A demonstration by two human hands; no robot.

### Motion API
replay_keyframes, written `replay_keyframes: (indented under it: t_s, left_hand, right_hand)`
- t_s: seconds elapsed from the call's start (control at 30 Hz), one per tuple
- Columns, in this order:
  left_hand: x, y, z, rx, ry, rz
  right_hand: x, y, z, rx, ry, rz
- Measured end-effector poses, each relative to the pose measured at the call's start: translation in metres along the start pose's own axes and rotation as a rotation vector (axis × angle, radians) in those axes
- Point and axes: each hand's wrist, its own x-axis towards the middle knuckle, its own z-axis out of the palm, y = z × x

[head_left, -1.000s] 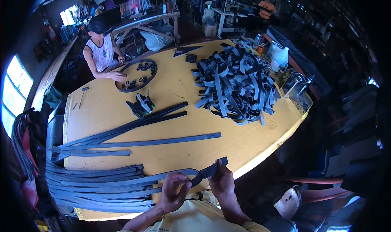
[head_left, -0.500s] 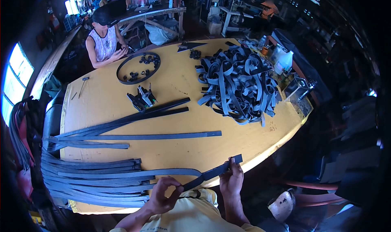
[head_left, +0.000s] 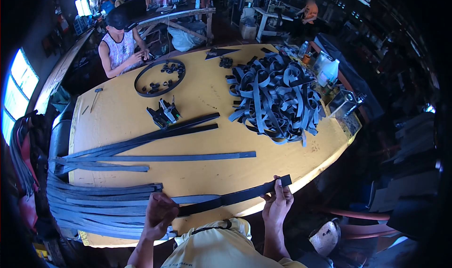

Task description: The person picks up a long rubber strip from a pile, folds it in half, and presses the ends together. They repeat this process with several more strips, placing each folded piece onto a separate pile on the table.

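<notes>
A long dark strap (head_left: 248, 193) stretches between my hands above the near edge of the table. My right hand (head_left: 278, 201) pinches it close to its squared end, which sticks out past the thumb. My left hand (head_left: 161, 212) has its fingers closed on the strap farther left, beside a stack of grey-blue straps (head_left: 103, 207). The strap's lighter part runs back toward that stack behind my left hand. A single strap (head_left: 202, 157) lies flat across the table beyond my hands, with darker straps (head_left: 183, 125) angled behind it.
The yellow table (head_left: 197, 176) carries a tangled heap of strap pieces (head_left: 275, 96), a strap loop (head_left: 136, 90) around small dark pieces, a clustered dark object (head_left: 163, 113) and a hammer (head_left: 97, 94). Bottles (head_left: 328, 72) stand at the right edge. A person (head_left: 121, 46) is across the table.
My left hand has moved left along the strap, and my right hand slightly right and up, so the strap now runs straighter. The person across has shifted their hands.
</notes>
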Motion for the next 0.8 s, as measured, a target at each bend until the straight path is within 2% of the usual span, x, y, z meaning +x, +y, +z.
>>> replay_keyframes:
  t_s: [0.07,0.7,0.8]
  left_hand:
    - [0.000,-0.001,-0.004,0.015,0.011,0.016]
    - [-0.005,0.000,-0.039,0.135,0.118,0.041]
    - [-0.005,-0.006,-0.050,0.133,0.142,0.050]
  right_hand:
    - [-0.001,-0.003,0.002,-0.034,-0.041,-0.059]
    - [0.016,-0.005,-0.005,-0.104,0.011,-0.115]
    - [0.015,-0.008,0.001,-0.146,0.012,-0.206]
